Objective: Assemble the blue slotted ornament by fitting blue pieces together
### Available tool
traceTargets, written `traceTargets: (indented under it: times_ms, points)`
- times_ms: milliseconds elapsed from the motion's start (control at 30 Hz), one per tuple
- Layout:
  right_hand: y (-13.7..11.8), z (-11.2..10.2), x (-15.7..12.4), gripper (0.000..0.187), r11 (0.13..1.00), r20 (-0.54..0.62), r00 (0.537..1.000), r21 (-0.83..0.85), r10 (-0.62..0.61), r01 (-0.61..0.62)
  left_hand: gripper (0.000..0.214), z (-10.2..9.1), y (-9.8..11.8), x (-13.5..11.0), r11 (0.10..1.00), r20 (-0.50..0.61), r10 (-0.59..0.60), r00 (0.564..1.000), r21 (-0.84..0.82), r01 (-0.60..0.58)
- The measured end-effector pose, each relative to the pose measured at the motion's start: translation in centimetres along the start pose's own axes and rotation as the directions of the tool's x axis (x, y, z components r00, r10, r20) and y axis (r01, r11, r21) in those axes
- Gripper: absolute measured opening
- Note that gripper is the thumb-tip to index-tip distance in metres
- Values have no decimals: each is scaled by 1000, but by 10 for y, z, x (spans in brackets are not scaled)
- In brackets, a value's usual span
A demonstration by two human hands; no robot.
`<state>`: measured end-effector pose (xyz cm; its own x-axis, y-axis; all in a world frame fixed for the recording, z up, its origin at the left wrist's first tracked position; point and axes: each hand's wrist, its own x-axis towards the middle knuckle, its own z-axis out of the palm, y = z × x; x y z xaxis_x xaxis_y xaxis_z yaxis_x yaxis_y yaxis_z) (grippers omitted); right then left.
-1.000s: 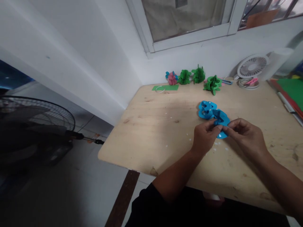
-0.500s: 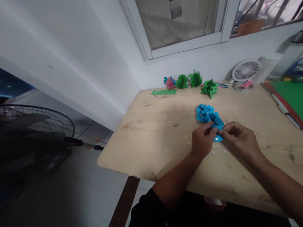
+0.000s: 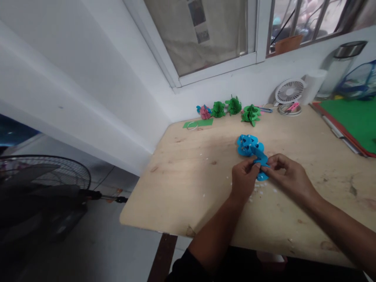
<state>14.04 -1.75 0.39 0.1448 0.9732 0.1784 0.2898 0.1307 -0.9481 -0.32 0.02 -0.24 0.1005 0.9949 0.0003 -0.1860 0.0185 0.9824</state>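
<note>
A strip of blue cut paper runs between my two hands, curled and folded into loops. My left hand pinches its near part between thumb and fingers. From the other side my right hand pinches the same paper, its fingertips close to my left thumb. Just beyond, more looped blue paper with small white squares on it rests on the table; it seems joined to the held part. Several tiny white bits lie scattered on the tabletop beside and below the hands.
Green paper flowers and a pink-and-blue one stand along the wall. A ring lies on a green strip. A small white fan, a tape roll and a green sheet stack sit at the right on the wooden table.
The view has shifted slightly, so the scene sits further left and lower. Both hands keep their pinch on the blue paper, with only slight finger movement.
</note>
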Motion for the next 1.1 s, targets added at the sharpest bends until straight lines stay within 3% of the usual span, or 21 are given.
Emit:
traceTargets:
  times_ms: [267, 800, 1100]
  points:
    - [-7, 2, -8, 25, 983, 1, 997, -163, -79, 78, 30, -8, -4, 4, 994, 24, -98, 995, -44, 99]
    - [-2, 5, -10, 20, 932, -8, 975, -295, -223, 211, 31, -6, 15, 1, 918, 85, -300, 950, -246, 312]
    - [-14, -2, -10, 24, 953, -33, 974, -220, -223, 210, 31, -13, 12, 3, 955, 180, -238, 954, -138, 264]
